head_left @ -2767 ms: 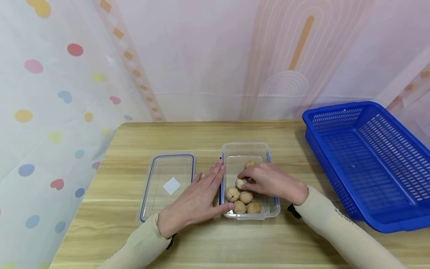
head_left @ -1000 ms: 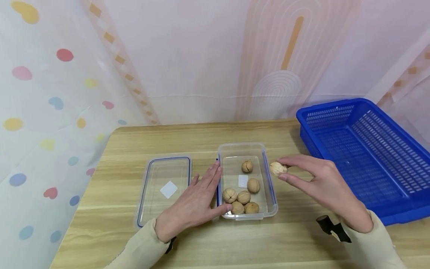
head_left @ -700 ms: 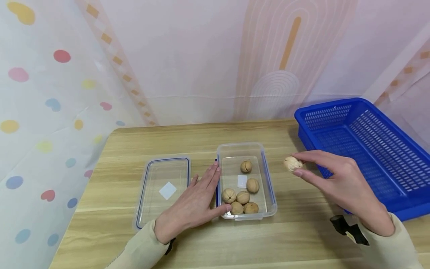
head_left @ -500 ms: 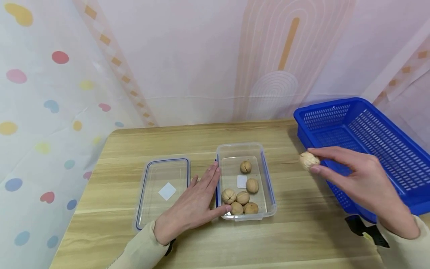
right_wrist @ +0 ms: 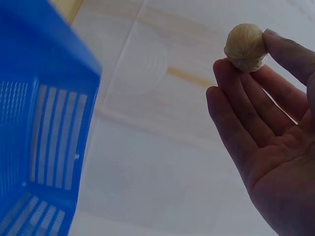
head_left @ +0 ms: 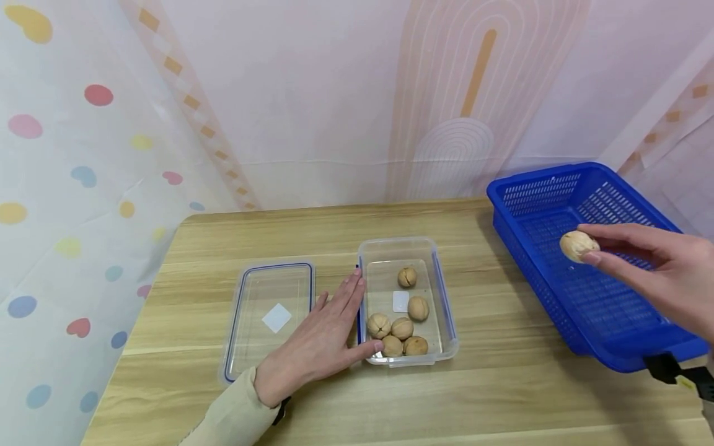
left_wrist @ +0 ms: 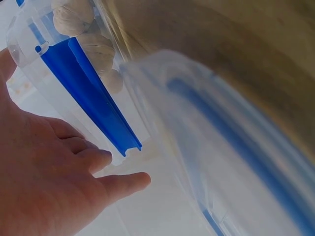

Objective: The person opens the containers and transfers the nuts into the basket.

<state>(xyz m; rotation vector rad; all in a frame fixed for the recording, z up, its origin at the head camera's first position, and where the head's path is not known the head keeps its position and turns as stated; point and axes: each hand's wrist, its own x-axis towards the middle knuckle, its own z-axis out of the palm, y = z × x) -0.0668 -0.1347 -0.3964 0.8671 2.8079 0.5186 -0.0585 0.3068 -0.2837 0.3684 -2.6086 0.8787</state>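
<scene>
Right hand [head_left: 678, 267] farther right, near basket [head_left: 592, 305]

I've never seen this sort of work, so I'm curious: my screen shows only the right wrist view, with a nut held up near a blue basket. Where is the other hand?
Observer: The left hand lies along the left side of a clear box.
Visitor: Does that box have anything in it?
Observer: Yes, six walnuts, most of them gathered toward the end nearest the person.
Visitor: Is a lid on it?
Observer: No, the lid lies on the table, to the left of the box.
</scene>
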